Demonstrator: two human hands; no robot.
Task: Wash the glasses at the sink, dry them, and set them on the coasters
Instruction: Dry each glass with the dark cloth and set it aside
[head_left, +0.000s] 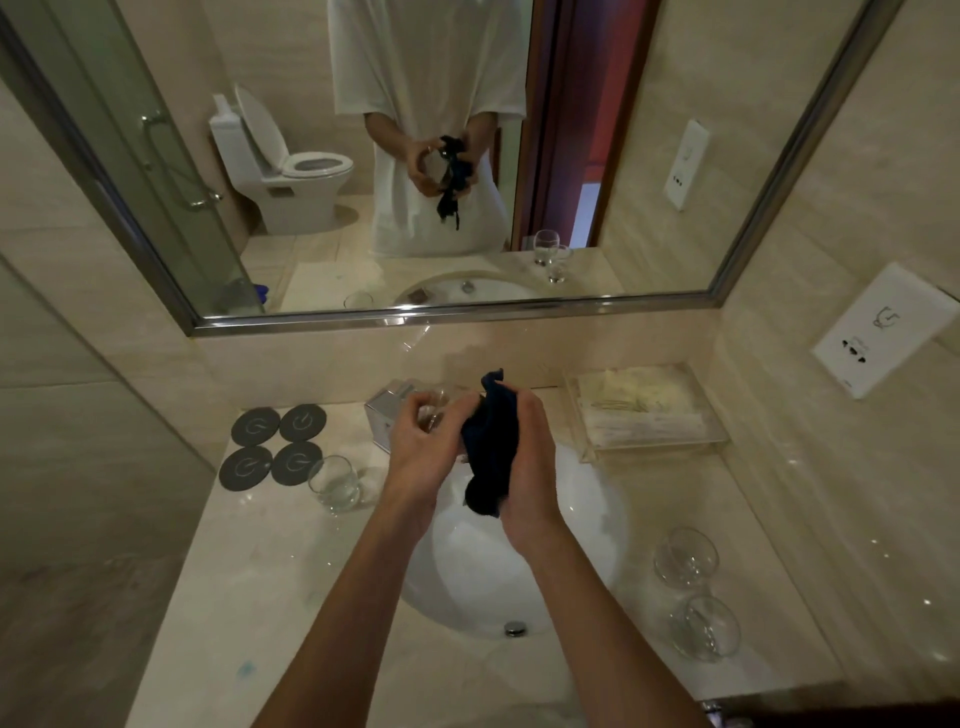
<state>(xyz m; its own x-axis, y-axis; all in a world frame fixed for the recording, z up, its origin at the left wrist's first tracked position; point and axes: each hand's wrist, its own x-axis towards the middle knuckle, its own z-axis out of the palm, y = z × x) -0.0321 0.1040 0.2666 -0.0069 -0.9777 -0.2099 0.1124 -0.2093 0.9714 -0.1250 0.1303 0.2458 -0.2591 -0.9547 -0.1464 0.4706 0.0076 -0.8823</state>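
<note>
At frame centre, the left hand (423, 447) is curling its fingers around a clear round glass (439, 408), while the right hand (524, 457) is gripping a crumpled dark-blue cloth (491, 441) above the white oval sink (582, 519).

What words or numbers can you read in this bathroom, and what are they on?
There are no words or numbers clear enough to read.
Four dark coasters: each has a pale round symbol, not letters.
White wall plate: a small drawing and tiny marks, too blurred to read.
Silver box behind the left hand: a tiny mark low on its front, too small to read.
Clear tray: the packets inside show no readable print.
</note>
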